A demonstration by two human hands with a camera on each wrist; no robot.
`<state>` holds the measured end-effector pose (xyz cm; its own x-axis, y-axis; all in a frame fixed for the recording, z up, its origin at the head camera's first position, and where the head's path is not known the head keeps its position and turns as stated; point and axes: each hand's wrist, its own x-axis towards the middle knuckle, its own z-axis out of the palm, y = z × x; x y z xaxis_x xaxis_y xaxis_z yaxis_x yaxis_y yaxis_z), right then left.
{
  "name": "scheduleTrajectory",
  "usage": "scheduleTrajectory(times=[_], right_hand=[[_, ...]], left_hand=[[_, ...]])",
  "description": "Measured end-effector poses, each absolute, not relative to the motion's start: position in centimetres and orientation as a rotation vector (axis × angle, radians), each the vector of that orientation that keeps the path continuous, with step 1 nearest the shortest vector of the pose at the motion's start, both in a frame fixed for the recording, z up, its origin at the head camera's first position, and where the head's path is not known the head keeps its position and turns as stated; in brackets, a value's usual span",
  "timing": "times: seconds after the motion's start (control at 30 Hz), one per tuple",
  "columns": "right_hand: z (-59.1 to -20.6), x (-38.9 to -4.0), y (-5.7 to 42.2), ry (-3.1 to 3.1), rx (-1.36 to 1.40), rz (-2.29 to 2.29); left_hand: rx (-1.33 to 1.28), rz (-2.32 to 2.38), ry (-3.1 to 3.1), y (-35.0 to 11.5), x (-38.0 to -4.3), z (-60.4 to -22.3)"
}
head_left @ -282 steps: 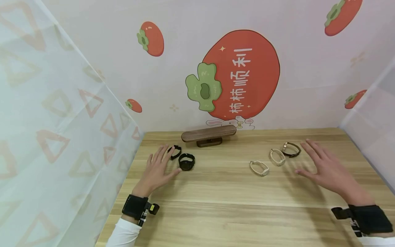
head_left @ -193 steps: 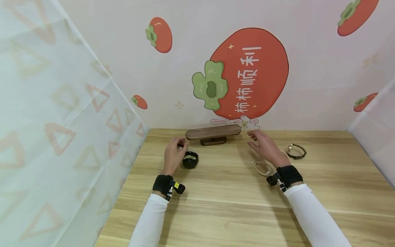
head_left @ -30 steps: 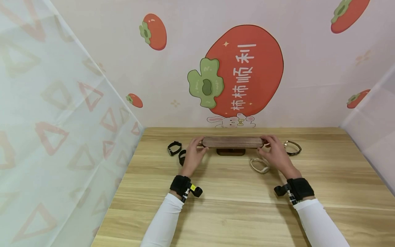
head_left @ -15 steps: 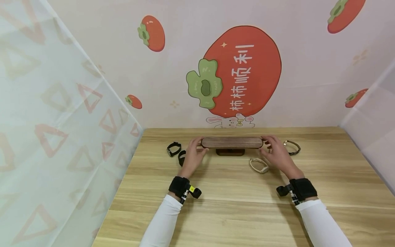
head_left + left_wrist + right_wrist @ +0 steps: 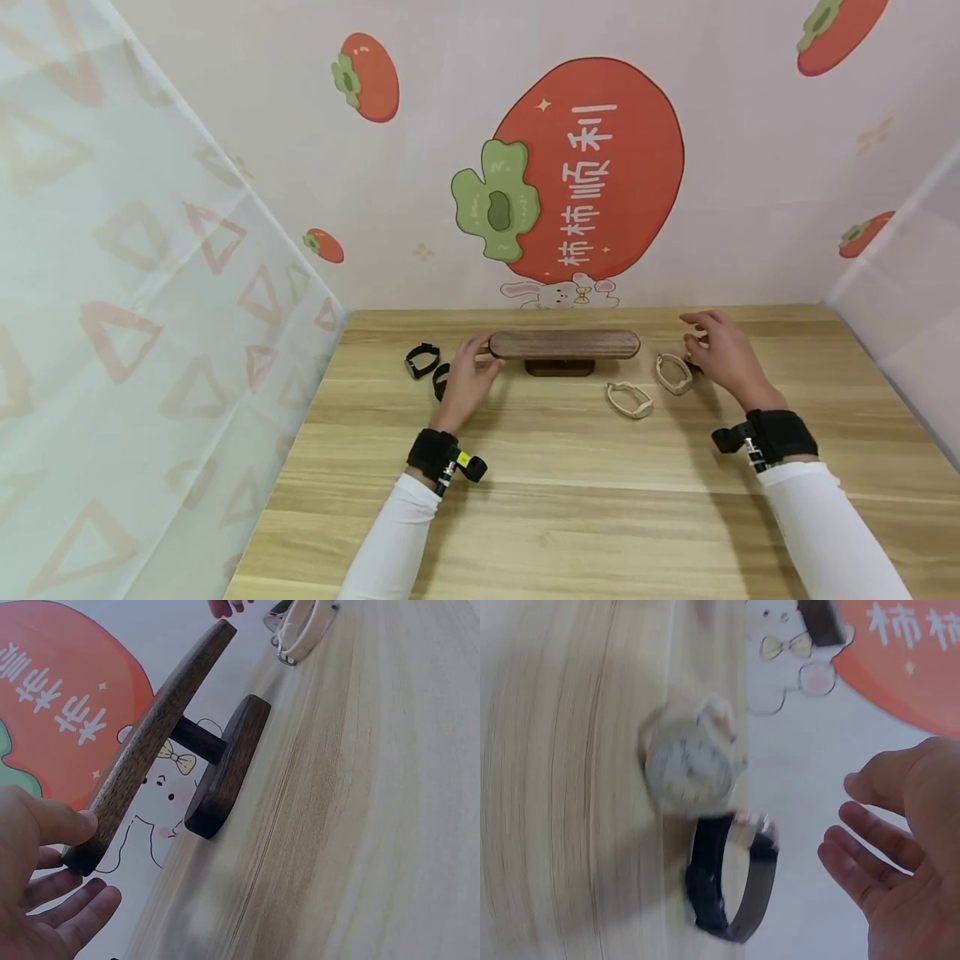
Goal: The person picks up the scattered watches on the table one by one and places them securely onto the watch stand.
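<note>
A dark brown wooden T-shaped display stand (image 5: 564,344) stands upright near the back of the table. My left hand (image 5: 467,379) holds the left end of its crossbar; in the left wrist view the thumb (image 5: 64,823) lies on one side and fingers on the other. My right hand (image 5: 727,354) is off to the right, its fingers loosely bent with nothing between them. Below and beside it, in the right wrist view, sit a dark-strapped watch (image 5: 705,896) and a pale wristwatch (image 5: 690,774), both blurred. In the head view that hand mostly hides the dark-strapped one.
Two pale watches lie right of the stand, a front one (image 5: 643,409) and a rear one (image 5: 682,387). Left of my left hand are a black watch (image 5: 411,365) and another black watch (image 5: 439,382), partly hidden. The patterned wall (image 5: 420,208) rises directly behind the table.
The stand was earlier farther left and angled; by one second ago both hands held its ends, square to the wall. Since then my right hand has released it and moved right.
</note>
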<state>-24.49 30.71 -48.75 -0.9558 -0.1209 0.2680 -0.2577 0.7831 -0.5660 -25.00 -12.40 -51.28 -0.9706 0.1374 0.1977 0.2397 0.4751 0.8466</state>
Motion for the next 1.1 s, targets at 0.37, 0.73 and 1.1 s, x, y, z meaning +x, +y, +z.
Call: scheduleTrajectory(times=[0.37,0.73,1.1], right_hand=[[-49.7,-24.7,32.4,-2.898,0.257,0.828],[-50.3,-24.7,32.4,-2.934,0.313,0.679],[-50.6,-24.5,32.5,-2.944,0.314,0.688]], left_hand=[[-0.377,-1.574,-2.583,-12.7,-24.8,-51.6],[-0.371,-1.597,-2.582,-13.0,-24.6,-51.3],[-0.306,-1.613,-2.613,-12.8,-25.1,-51.5]])
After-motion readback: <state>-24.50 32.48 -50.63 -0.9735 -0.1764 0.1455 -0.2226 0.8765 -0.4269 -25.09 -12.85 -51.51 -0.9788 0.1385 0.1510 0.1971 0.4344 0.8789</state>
